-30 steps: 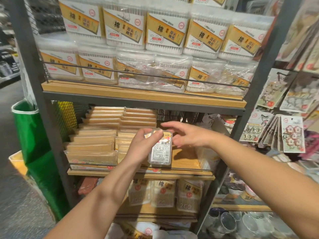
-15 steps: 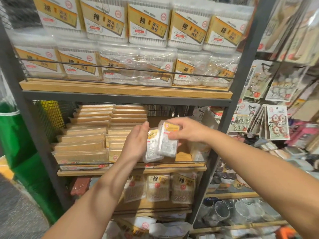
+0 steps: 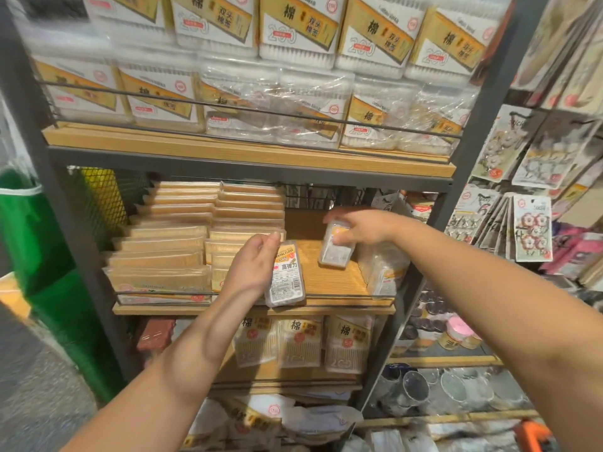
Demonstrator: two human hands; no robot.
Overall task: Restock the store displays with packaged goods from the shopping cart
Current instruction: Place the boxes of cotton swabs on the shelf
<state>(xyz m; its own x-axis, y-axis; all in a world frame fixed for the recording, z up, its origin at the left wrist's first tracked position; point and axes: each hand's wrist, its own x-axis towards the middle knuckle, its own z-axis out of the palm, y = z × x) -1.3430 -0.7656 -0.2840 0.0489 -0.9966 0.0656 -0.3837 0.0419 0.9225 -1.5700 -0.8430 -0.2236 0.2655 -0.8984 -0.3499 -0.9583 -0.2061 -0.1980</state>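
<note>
My left hand holds a clear dental floss pack upright over the front rail of the middle wooden shelf. My right hand grips a second floss pack and has it standing on the bare wood further back on the same shelf. Both packs are clear plastic with white and orange labels. Stacked tan packets fill the shelf's left half.
Cotton swab boxes crowd the top shelf behind a wire rail. Swab bags stand on the lower shelf. A clear bagged pack leans at the shelf's right end. Hanging card goods fill the right; a green bin stands left.
The two packs, held together before, have separated. My right hand carried one pack back and right onto the shelf; my left hand keeps the other near the front rail.
</note>
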